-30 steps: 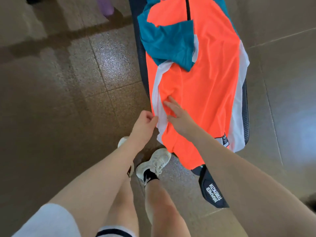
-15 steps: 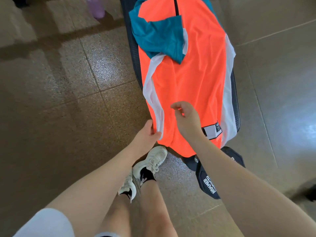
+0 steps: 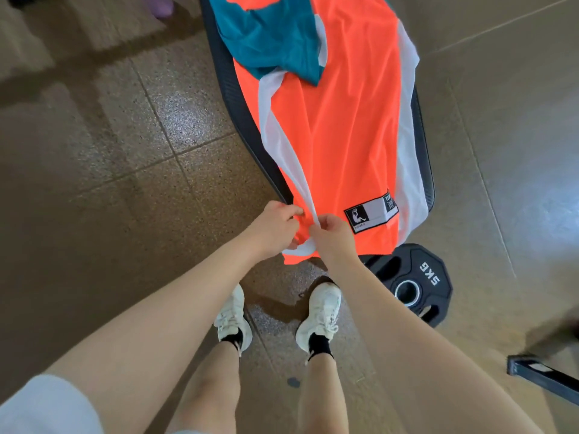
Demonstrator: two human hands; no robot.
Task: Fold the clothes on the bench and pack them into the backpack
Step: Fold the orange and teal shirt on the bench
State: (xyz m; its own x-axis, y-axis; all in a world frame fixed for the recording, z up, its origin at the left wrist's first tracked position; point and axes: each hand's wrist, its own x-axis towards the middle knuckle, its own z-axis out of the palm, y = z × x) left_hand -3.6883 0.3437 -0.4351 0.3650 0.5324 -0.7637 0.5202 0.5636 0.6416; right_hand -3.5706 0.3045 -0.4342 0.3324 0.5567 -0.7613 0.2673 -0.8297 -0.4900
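An orange jersey (image 3: 338,126) with white side panels is spread lengthwise over a dark padded surface (image 3: 238,120), its hem end hanging off the near end. A folded teal part (image 3: 269,36) of the garment is seen lying on its upper left area. A black-and-white patch (image 3: 371,211) is sewn near the hem on the right side.

The near left corner of the jersey is held by both hands. The left hand (image 3: 275,227) is curled round the white side panel at the hem edge; its grip is clenched on the fabric. The right hand (image 3: 332,236) is placed just beside it, thumb and fingers pinching the same white strip; its grip is likewise grasping the jersey. The two hands are nearly touching.

A black weight plate marked 5KG (image 3: 413,283) is lying on the tiled floor (image 3: 109,151), just below the hem and to the right of the right forearm. Two white shoes (image 3: 319,311) with black socks are seen on the floor below the hands. A purple object (image 3: 159,6) is partly cut off at the top edge. No backpack is in view
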